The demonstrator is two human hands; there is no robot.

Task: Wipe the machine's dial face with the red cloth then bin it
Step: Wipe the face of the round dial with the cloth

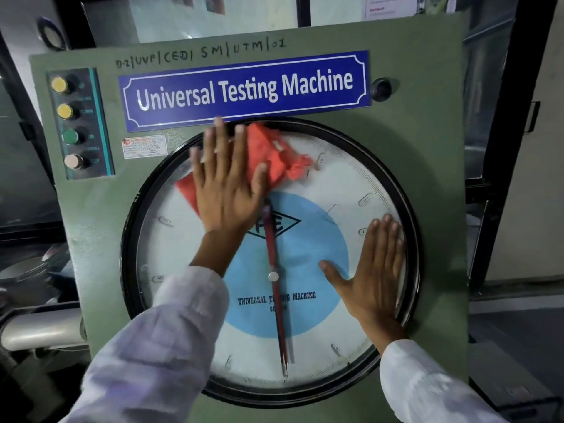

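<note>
My two white sleeves [171, 340] come up from below toward the dial face [305, 346], the landmark for everything here. My right hand [374, 276] lies flat and spread on the glass at the dial's right side, fingertips near the black rim [416, 239], grasping nothing. My left hand [225, 184] presses flat, fingers spread, on the upper left part of the dial, pinning the red cloth [268, 154] against the glass. The cloth bunches out to the right of that hand and a corner shows at its left, all within the dial's upper portion, just under the top of the rim. My fingers are blurred. A red pointer [276, 300] runs down the dial's middle across the light blue disc [311, 239].

Above the dial, a blue nameplate [244, 90] reads "Universal Testing Machine". To the dial's upper left sits a small panel with two yellow buttons [62, 97], a green button [70, 136] and a pale button [72, 161]. All of it is on a green machine front [427, 123].
</note>
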